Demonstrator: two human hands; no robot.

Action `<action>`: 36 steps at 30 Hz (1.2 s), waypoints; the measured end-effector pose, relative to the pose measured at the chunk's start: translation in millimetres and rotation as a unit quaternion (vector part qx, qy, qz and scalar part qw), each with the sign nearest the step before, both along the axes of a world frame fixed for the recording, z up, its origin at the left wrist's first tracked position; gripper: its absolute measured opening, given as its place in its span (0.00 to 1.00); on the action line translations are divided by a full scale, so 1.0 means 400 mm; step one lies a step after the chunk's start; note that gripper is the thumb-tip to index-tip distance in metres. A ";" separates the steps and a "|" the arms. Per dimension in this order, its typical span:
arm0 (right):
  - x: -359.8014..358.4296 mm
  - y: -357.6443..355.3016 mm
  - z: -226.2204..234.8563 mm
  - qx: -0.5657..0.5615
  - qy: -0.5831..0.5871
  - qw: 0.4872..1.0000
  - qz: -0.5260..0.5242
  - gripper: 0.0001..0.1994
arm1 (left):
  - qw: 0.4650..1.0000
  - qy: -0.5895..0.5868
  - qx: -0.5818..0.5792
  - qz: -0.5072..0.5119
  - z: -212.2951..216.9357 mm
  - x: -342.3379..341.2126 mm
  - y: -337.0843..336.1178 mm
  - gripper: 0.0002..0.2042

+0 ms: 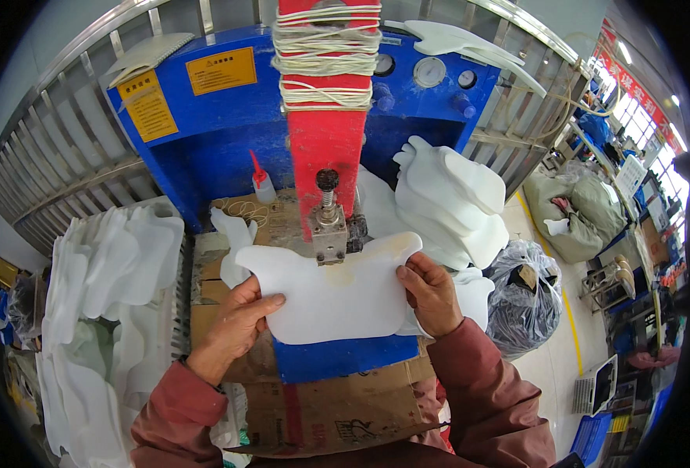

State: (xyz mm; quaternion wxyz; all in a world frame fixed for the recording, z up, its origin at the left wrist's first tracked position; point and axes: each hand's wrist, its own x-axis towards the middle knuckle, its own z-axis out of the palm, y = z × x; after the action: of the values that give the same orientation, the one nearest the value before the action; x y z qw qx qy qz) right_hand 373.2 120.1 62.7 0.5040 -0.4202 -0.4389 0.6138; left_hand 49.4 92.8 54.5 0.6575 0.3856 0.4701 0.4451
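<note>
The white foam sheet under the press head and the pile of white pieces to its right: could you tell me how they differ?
The foam sheet lies flat and single on the blue platform, gripped by the left hand and right hand. The pile is many pieces leaning together, untouched. Both are white with curvy cut outlines.

L hand (236, 324) & R hand (431, 292) gripping white foam sheet (333, 292) under red press head (329, 234), blue machine (228, 148)
</note>
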 end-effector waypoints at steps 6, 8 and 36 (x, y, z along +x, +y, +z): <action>0.031 -0.021 0.010 -0.005 -0.013 1.000 -0.011 0.13 | 1.000 -0.001 -0.013 -0.017 0.004 0.024 0.001 0.19; 0.039 -0.026 0.008 -0.007 -0.020 1.000 -0.016 0.12 | 1.000 -0.016 -0.001 -0.027 0.002 0.031 0.001 0.19; 0.135 -0.103 -0.021 -0.005 0.008 0.996 -0.084 0.14 | 0.994 -0.044 -0.015 -0.103 0.004 0.143 -0.003 0.23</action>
State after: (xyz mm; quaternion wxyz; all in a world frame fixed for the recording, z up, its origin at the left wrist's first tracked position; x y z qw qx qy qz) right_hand 427.2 78.7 54.3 0.5552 -0.4534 -0.3951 0.5745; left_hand 106.7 91.5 56.2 0.7256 0.4022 0.4047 0.3848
